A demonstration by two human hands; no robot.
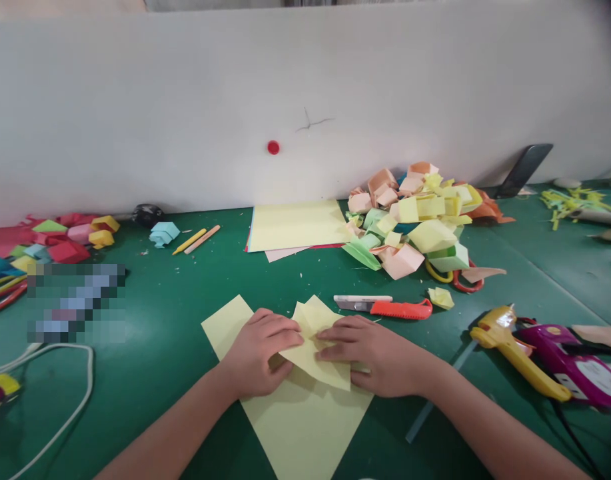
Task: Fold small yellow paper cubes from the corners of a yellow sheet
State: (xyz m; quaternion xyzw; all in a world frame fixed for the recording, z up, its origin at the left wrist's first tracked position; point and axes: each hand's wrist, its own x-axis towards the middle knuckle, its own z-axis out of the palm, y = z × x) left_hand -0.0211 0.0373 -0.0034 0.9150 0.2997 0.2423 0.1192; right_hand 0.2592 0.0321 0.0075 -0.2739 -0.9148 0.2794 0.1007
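A pale yellow sheet of paper (315,353), partly folded, is between my two hands at the front middle. My left hand (260,350) grips its left edge, thumb below and fingers on top. On its right side lies my right hand (372,353), fingers over the paper and thumb beneath the right edge. Under it a larger pale yellow sheet (305,433) rests on the green table, its left corner sticking out past my left hand. Just behind my right hand are a red utility knife (401,308) and a white pen-like stick (362,299).
A pile of folded paper pieces (415,220) stands back right, near scissors (468,277). Right of my arm lies a yellow glue gun (520,353) with a clear glue stick (420,420). Stacked sheets (295,227) lie at the back, more folded pieces (70,240) and a cable (88,380) left.
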